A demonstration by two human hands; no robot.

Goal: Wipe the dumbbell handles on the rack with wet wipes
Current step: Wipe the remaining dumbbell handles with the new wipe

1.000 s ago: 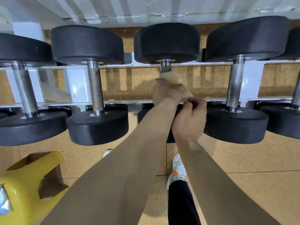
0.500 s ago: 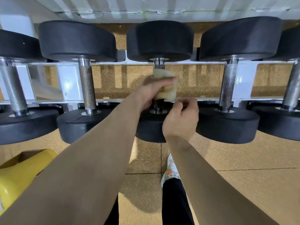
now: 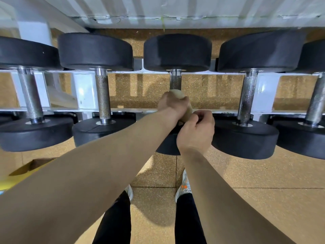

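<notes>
Squarely in the middle of the white rack [image 3: 84, 92] lies the middle dumbbell [image 3: 177, 51], its two black heads resting on the far and near rails. The left hand [image 3: 173, 104] is clamped round its handle [image 3: 175, 81], with the wet wipe [image 3: 178, 94] wrapped between palm and metal. A pale, beige fold of the wipe bulges out above the knuckles and another strip shows at the hand's right side, running down toward the near head. Only the upper stretch of knurled steel is bare, between the wipe and the far head.

The right hand [image 3: 197, 131] sits just beside and below the left, over the near head, with its fingers curled and the thumb and forefinger drawn together right against the wipe's lower edge. Whether they actually pinch the cloth cannot be told from this angle.

Neighbouring dumbbells [image 3: 103, 95] lie parallel on either side, two to the left and two to the right, none touched by a hand.

Below the arms is a speckled cork-coloured floor [image 3: 246, 173], the person's black trouser legs and pale shoes [image 3: 184, 188] with orange marks. A yellow object [image 3: 7, 182] shows at the lower left edge, mostly hidden by the left forearm.
</notes>
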